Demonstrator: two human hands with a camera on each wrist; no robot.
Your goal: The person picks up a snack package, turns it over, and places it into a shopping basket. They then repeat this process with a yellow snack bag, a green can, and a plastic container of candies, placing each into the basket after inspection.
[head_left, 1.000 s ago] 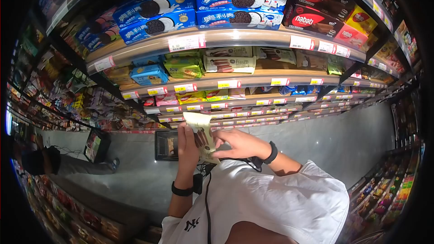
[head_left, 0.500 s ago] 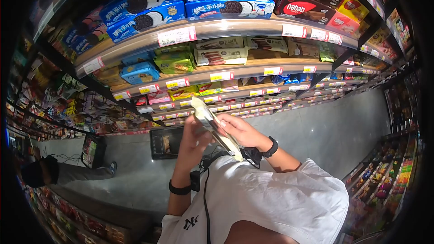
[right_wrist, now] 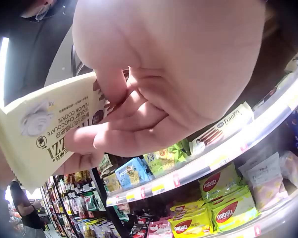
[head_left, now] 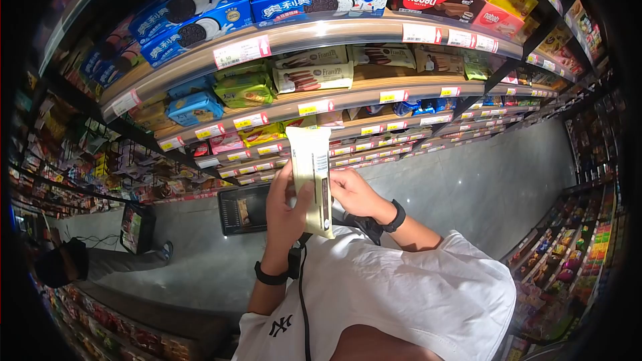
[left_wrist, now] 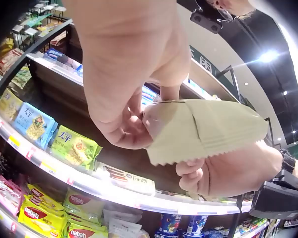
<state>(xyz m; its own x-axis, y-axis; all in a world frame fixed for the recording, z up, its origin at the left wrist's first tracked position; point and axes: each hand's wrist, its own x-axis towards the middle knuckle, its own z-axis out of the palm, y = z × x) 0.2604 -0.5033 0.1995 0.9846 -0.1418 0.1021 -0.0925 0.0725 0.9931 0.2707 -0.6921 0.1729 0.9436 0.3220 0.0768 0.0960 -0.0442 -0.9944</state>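
Upright in front of the white shirt stands a cream Franzzi chocolate cookie packet, its barcode side facing the head camera. My left hand grips its left side, thumb laid across the barcode face. On the opposite edge, my right hand pinches the packet between thumb and fingers. The right wrist view shows the printed front of the packet, with fingers of the right hand across the lettering. A crimped end of the packet shows beside the left hand in the left wrist view.
Shelves ahead carry blue Oreo boxes, red Nabati boxes and more Franzzi packets. A black basket with a small packet inside is on the grey floor. Another person is at the left.
The packet has turned over from its printed front, through edge-on, to its barcode side. The left fingers loosened midway, then took hold again. The shelves have shifted left and up in view.
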